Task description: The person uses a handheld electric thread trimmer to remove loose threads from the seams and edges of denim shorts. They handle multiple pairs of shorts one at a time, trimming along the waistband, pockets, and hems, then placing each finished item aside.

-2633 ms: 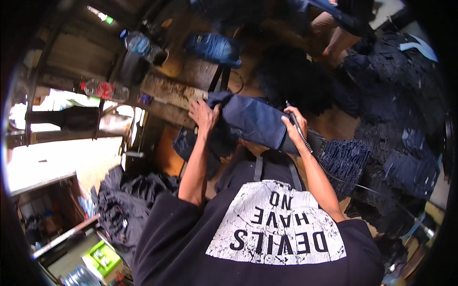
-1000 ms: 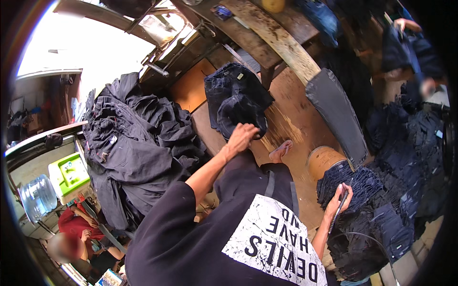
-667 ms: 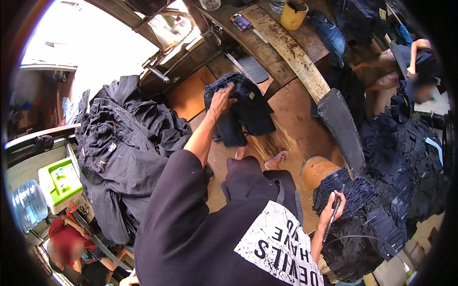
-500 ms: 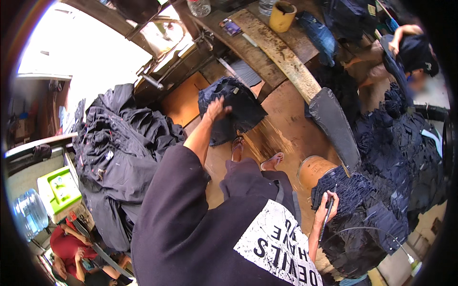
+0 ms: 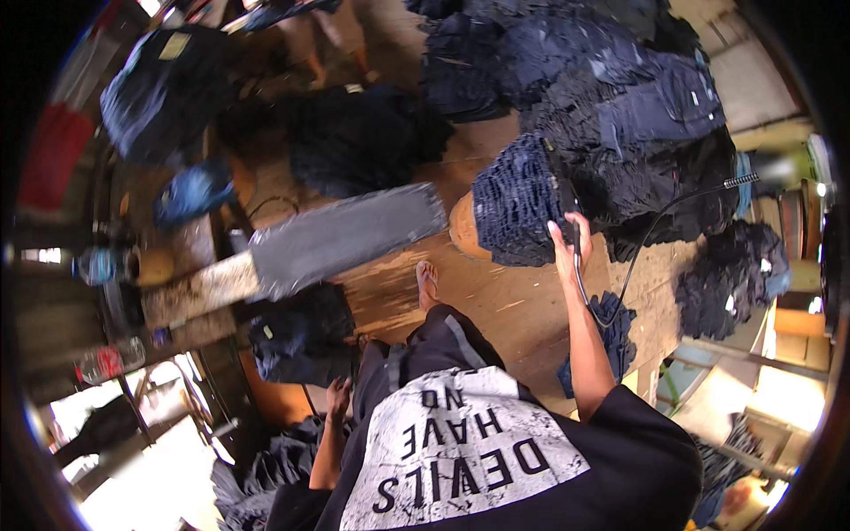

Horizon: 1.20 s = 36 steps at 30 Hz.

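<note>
My right hand [image 5: 568, 246] is closed around a black pen-like handpiece [image 5: 576, 237], whose thin cable loops back along my forearm. It is at the near edge of a rumpled dark blue garment stack [image 5: 518, 202], which lies over a round orange-brown drum [image 5: 463, 228]. Whether the tip touches cloth, I cannot make out. On the other side, my left hand [image 5: 337, 400] hangs low beside my leg, fingers loosely apart and nothing visible in them. The nearest thing to it is a folded dark denim garment [image 5: 305, 336].
A long board with a black-wrapped end [image 5: 354, 234] runs across the left. Dark garments are heaped ahead [image 5: 620, 97], with another pile [image 5: 735, 279] at the right. A black hose [image 5: 651, 212] arcs beside my right arm. Another person's legs [image 5: 328, 44] show at the far side.
My view has swung right, toward the drum and the large heap. My left hand has come away from the dark denim garment and dropped nearer my leg. The right hand still holds the handpiece.
</note>
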Tool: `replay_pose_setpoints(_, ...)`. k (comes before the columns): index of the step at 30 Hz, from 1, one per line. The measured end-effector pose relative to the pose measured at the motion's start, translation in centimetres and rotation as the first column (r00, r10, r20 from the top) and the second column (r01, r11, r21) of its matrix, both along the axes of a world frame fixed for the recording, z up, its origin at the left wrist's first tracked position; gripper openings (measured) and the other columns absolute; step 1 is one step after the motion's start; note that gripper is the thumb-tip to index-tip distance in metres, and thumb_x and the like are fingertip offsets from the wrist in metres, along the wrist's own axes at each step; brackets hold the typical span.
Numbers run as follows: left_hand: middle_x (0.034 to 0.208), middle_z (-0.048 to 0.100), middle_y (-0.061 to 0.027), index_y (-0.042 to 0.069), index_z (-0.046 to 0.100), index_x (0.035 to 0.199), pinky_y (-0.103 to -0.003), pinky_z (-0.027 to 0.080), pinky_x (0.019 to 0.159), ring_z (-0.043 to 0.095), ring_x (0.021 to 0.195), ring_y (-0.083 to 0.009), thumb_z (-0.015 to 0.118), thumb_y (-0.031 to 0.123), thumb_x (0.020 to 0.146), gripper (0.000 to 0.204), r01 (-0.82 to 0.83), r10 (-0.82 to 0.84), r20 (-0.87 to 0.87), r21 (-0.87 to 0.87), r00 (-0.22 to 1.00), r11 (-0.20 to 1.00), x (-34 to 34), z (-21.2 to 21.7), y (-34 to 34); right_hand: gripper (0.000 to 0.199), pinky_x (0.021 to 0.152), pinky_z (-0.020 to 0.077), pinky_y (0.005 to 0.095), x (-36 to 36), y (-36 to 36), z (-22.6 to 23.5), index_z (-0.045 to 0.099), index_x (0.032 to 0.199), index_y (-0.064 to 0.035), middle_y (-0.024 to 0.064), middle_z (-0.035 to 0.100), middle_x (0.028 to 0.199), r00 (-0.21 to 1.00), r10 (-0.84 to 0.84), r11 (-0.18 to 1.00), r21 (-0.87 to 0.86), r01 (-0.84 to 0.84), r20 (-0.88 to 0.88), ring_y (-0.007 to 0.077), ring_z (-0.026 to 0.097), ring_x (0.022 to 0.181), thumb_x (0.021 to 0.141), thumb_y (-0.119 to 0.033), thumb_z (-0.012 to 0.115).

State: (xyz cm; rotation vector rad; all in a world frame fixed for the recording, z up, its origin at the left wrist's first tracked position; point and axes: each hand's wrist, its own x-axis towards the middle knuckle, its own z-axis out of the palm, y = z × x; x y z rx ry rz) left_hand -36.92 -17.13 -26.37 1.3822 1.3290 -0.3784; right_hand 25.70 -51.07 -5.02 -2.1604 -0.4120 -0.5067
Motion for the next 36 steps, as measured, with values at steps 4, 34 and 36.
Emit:
replay_pose_setpoints(4, 0.127, 0.081, -0.0199, -0.005, 0.067, 0.14, -0.036, 0.059, 0.103, 0.078, 0.119, -0.0302, 0.075, 0.034, 0.103, 0.055, 0.303, -0.311, 0.039, 0.134, 0.95, 0.943, 7.3, 6.2, 3.1, 0.06, 0.103, 0.0539, 0.0448, 12.2, -0.1, -3.2, 0.068, 0.126, -0.0017, 0.0177, 0.074, 0.124, 0.994, -0.085, 0.994, 0.062, 0.089, -0.065, 0.0355, 0.07, 0.115, 0.08, -0.024, 0.099)
replay_pose_setpoints(34, 0.121, 0.077, -0.0169, -0.004, 0.068, 0.119, -0.035, 0.052, 0.11, 0.072, 0.123, -0.0274, 0.045, -0.02, 0.063, 0.063, 0.486, -0.691, 0.566, 0.494, 0.449, 0.721, 54.9, 19.2, 16.4, 0.041, 0.06, 0.0546, 0.044, -11.0, 21.2, 4.0, 0.067, 0.126, -0.0051, 0.0137, 0.06, 0.098, 0.762, 0.591, 0.804, 0.278, -0.526, -0.266, 0.0323, 0.065, 0.069, 0.091, 0.014, 0.064)
replay_pose_setpoints(36, 0.119, 0.078, -0.0176, -0.005, 0.07, 0.119, -0.038, 0.051, 0.116, 0.072, 0.128, -0.028, 0.042, -0.018, 0.06, 0.067, 0.435, -0.683, 0.52, 0.528, 0.514, 0.729, 48.9, 19.1, 19.8, 0.046, 0.059, 0.0558, 0.0464, -14.7, 25.0, 4.7, 0.062, 0.133, -0.0095, 0.0136, 0.056, 0.102, 0.66, 0.709, 0.705, 0.239, -0.667, -0.249, 0.033, 0.064, 0.07, 0.091, 0.01, 0.066)
